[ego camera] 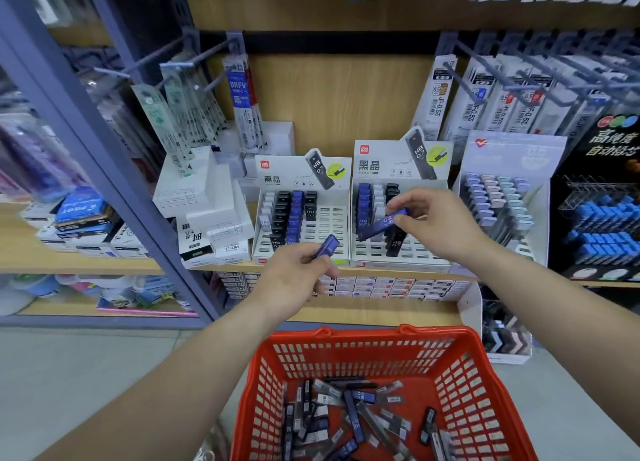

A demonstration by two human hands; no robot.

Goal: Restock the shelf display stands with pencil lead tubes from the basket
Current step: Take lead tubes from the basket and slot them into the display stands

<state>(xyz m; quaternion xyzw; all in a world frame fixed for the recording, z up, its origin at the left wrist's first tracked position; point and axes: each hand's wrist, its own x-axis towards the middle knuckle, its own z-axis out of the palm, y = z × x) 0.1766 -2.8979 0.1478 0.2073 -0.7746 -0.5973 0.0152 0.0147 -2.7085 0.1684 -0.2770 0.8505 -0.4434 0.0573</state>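
Pinching a slim blue tube (382, 224) slantwise between thumb and fingertips of the right hand (436, 225), just above the half-filled right stand (426, 249); gripping a second blue tube (327, 246) in the curled fingers of the left hand (298, 277) before the left stand (329, 218) (plenty more lying loose in the red basket (381, 336) below). Likely to catch on a slot edge or knock neighbouring tubes (363, 207) askew if lowered at this tilt, and easy to fumble, being smooth hard plastic. Flat, glossy rectangular sticks; thin white card stands with narrow slots; rigid lattice basket.
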